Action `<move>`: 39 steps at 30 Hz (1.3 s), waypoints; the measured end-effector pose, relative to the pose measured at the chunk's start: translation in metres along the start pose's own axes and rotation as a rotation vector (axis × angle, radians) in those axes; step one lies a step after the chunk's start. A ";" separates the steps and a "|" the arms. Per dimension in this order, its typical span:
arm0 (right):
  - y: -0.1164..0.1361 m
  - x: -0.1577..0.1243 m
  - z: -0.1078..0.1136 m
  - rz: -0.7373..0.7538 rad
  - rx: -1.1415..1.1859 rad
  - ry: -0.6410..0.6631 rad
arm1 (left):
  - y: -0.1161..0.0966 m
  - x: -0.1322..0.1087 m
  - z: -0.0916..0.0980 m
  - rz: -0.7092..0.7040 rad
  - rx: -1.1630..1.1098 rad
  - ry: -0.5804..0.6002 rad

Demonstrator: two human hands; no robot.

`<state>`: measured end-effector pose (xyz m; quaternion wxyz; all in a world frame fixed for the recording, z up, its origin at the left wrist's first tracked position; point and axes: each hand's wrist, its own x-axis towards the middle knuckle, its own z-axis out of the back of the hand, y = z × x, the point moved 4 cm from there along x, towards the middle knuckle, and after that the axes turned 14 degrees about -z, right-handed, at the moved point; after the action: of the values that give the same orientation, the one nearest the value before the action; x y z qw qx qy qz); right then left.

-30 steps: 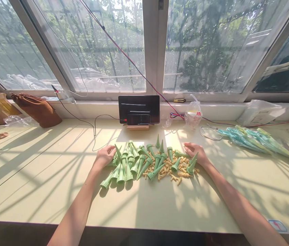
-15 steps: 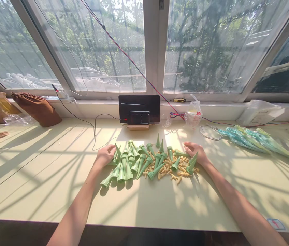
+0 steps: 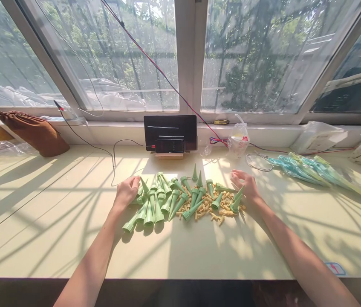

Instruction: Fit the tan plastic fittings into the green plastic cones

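Observation:
A heap of green plastic cone spikes (image 3: 167, 200) lies on the pale yellow table (image 3: 199, 251), with several small tan plastic pieces (image 3: 214, 209) scattered among them on the right. My left hand (image 3: 126, 190) rests at the heap's left edge, fingers curled against the cones. My right hand (image 3: 244, 184) lies at the right edge, fingers spread flat over the cones and tan pieces. Two cones (image 3: 197, 175) stand upright behind the heap.
A dark tablet with a phone (image 3: 170, 137) stands on a wooden stand by the window sill. A brown pouch (image 3: 35, 133) lies at far left. A small clear bag (image 3: 238, 140), wires and a bundle of teal and green sticks (image 3: 311, 170) lie at right.
Both hands stay at the sides of the heap; the right hand's fingers have lifted and spread a little. The camera has tilted slightly, shifting the scene up.

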<state>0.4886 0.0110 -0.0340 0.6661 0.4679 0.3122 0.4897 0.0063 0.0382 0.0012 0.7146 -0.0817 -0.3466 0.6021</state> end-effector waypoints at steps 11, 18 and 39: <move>0.010 -0.009 0.005 -0.041 -0.177 0.262 | -0.014 -0.003 0.016 -0.014 -0.096 -0.373; 0.011 -0.012 -0.004 -0.155 -0.015 0.364 | -0.016 -0.003 0.017 0.012 -0.136 -0.373; 0.004 -0.001 -0.009 0.146 -0.284 0.255 | -0.214 -0.083 -0.091 -1.178 0.141 0.236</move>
<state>0.4793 0.0130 -0.0338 0.6432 0.3250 0.2872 0.6310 0.2294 -0.0661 0.0145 0.9652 0.1053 -0.2109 0.1136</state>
